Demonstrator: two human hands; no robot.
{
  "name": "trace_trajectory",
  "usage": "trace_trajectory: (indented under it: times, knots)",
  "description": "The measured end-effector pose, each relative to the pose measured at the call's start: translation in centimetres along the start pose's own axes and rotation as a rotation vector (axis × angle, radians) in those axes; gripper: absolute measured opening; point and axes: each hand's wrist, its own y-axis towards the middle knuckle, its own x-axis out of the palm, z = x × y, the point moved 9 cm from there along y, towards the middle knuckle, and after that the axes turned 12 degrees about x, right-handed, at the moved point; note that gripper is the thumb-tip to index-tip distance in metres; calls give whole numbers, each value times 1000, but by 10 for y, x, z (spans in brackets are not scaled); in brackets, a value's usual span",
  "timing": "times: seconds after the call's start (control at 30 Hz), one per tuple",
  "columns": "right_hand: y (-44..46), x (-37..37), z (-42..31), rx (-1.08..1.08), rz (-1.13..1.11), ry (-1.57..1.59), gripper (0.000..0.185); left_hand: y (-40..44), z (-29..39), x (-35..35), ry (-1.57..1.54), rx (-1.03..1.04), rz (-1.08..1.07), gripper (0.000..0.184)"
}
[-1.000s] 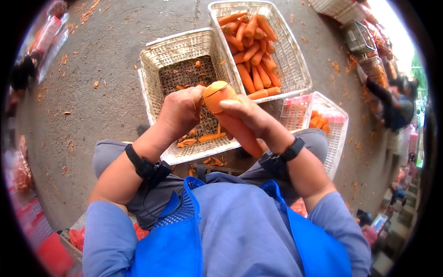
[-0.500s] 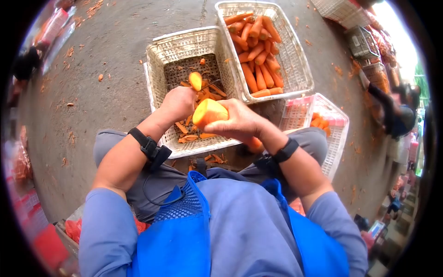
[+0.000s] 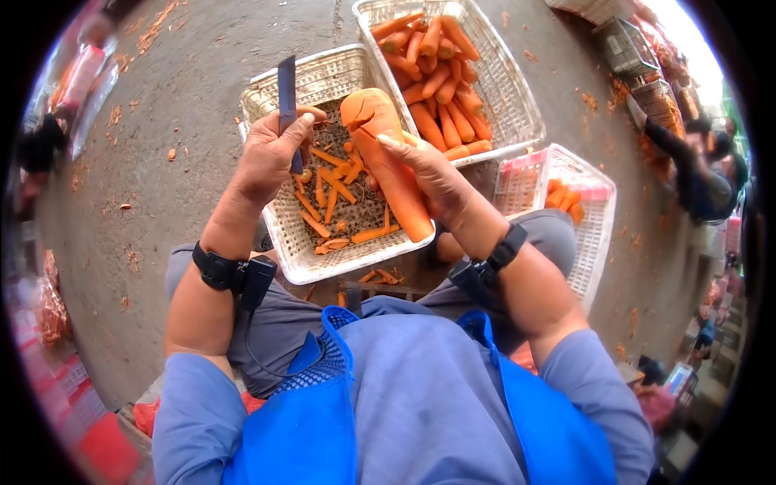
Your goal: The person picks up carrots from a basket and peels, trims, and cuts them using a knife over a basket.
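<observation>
My left hand (image 3: 273, 149) is closed around a dark, flat-bladed knife (image 3: 287, 97), whose blade stands up above the fingers. Its lower end shows beneath the hand. Just to the right, my right hand (image 3: 436, 178) grips a thick carrot (image 3: 396, 182) along its side. The carrot slants, with its broad, cracked end up by the left hand and its other end toward my knees. Below both hands is a white plastic crate (image 3: 279, 234) with carrot peelings and cut scraps (image 3: 335, 186) on its dirty bottom. Knife and carrot are apart.
A second white crate (image 3: 517, 105) holds a heap of whole carrots (image 3: 444, 81). By my right knee stands another crate (image 3: 598, 202) with orange carrot pieces (image 3: 564, 198). Scraps lie on the concrete floor (image 3: 194, 105). Another person (image 3: 703, 178) is at the far right.
The carrot has turned from showing its cut yellow end to lying lengthwise in view. My left hand has moved left and up, the blade now showing. The cut slice beside it is gone.
</observation>
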Motion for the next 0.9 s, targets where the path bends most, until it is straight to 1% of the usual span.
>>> trace_trajectory:
  times: [0.07,0.13,0.17,0.2,0.3,0.4,0.43,0.53,0.57,0.67,0.7,0.83,0.9]
  knots:
    - [0,5,3,30,-7,-4,45,-1,11,3,-37,-6,-9,23]
    - [3,5,11,85,-52,-31,43,0,18,3,61,-22,-22,32]
    - [1,10,8,48,-55,-66,41,1,19,2,108,-16,-32,35]
    - [-2,15,8,68,-79,-62,41,2,19,2,150,-12,-41,39]
    - [-13,24,9,127,-136,-62,42,3,28,26,124,-5,-270,53]
    - [-18,27,12,159,-172,-100,43,7,35,40,88,94,-295,62]
    - [-21,27,14,163,-185,-119,43,6,37,41,142,44,-368,64]
    - [-27,30,16,214,-208,-158,42,0,33,46,68,116,-446,72]
    - [-26,32,17,232,-226,-165,42,-1,33,43,109,117,-463,63]
    - [-16,28,21,268,-232,-175,41,2,13,30,45,15,-415,52]
    - [-13,27,19,262,-217,-200,40,4,15,25,67,88,-345,33]
    - [-14,32,13,226,-190,-294,37,1,19,12,62,24,-292,29]
    - [-11,37,16,214,-200,-195,37,2,20,8,17,56,-195,28]
